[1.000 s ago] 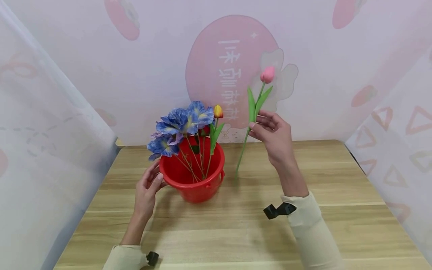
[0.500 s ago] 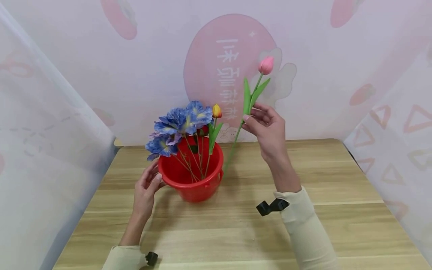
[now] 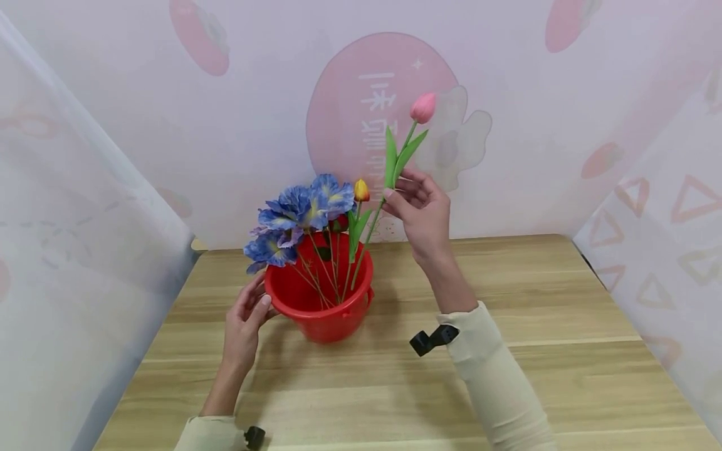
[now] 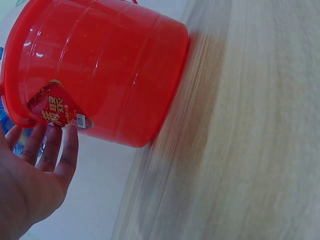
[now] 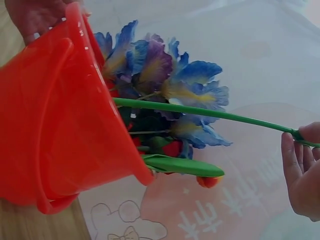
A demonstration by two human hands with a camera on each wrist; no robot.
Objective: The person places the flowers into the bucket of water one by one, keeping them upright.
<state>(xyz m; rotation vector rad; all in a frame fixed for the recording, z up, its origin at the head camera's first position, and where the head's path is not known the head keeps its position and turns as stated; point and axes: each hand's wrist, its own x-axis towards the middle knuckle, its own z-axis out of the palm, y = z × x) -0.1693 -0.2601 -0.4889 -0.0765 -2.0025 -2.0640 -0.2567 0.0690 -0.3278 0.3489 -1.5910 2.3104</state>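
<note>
A red plastic bucket [image 3: 327, 327] stands upright on the wooden table. Against its left side rest the fingertips of my left hand [image 3: 241, 332], just under the rim; in the left wrist view the fingers of this hand [image 4: 42, 170] are extended beside a printed label [image 4: 57, 106]. My right hand [image 3: 424, 219] pinches a pink tulip [image 3: 423, 109] by its stem, below the leaves. The tulip leans right above the bucket, and its stem [image 5: 210, 112] passes inside the rim. Blue irises [image 3: 293, 207], a yellow-red tulip [image 3: 361, 190] and a partly hidden red flower [image 3: 340, 222] stand in the bucket.
The wooden table [image 3: 541, 369] extends to the front and right of the bucket. Pale printed cloth [image 3: 254, 113] rises behind the table and along both sides. A black wrist camera [image 3: 433, 340] sits at the right sleeve, another black camera [image 3: 255, 436] at the left.
My right hand has moved left with the pink tulip. The stem's lower end has gone from outside the bucket to inside it. My left hand has stayed at the bucket's side.
</note>
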